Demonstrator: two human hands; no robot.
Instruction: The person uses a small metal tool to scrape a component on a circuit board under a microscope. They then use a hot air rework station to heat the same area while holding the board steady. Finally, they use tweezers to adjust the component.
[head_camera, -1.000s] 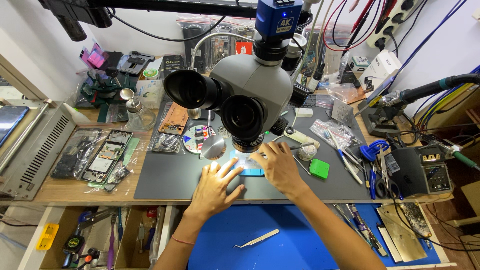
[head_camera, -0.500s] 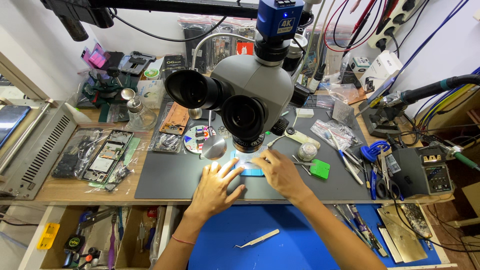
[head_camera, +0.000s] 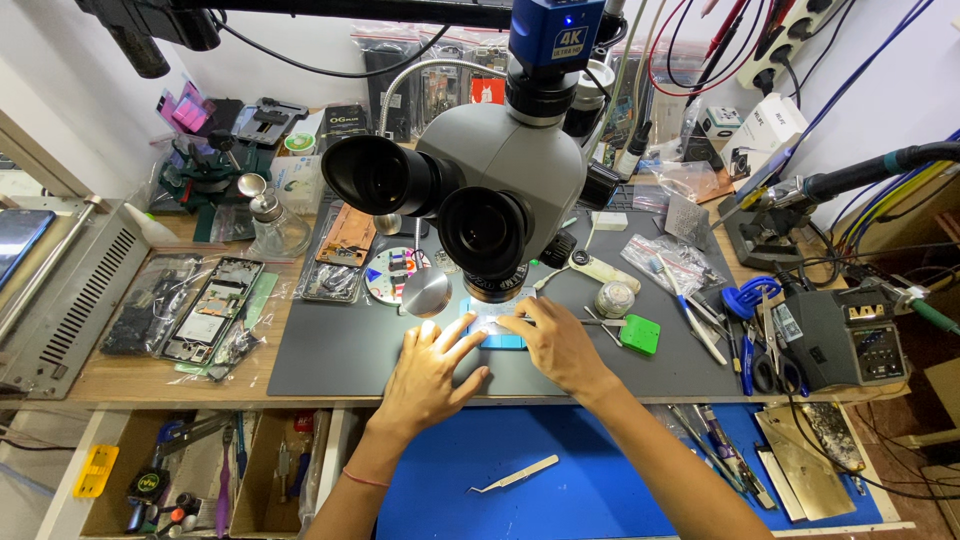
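— So, sweeping from nine o'clock across: what's each hand doing?

— At the left, the left hand (head_camera: 432, 372) lies flat on the dark work mat (head_camera: 330, 350), fingers spread and loosely extended, gripping nothing; its fingertips press the near-left edge of the small blue-framed board (head_camera: 497, 332). That board sits at the mat's centre, directly under the grey microscope (head_camera: 490, 190).

— And toward three o'clock?

— The right hand (head_camera: 558, 345) is half curled over the board's right edge, thumb and forefinger brought together. Whether they pinch a fine tool I cannot tell; the microscope head hides the tips.

— How would that board handle?

— I'd judge it light, thin, stiff and fragile, likely to skid on the mat. Best held by its outer edges, as the fingertips do, off the bare centre.

— Anything else nearby?

— A green pad (head_camera: 640, 334) at three o'clock of the right hand, and pale tweezers (head_camera: 518, 474) on the blue mat (head_camera: 600, 470) at six o'clock.

— Any change from a second ago?

— Hardly. Both hands sit in the same spots; the board has not shifted.
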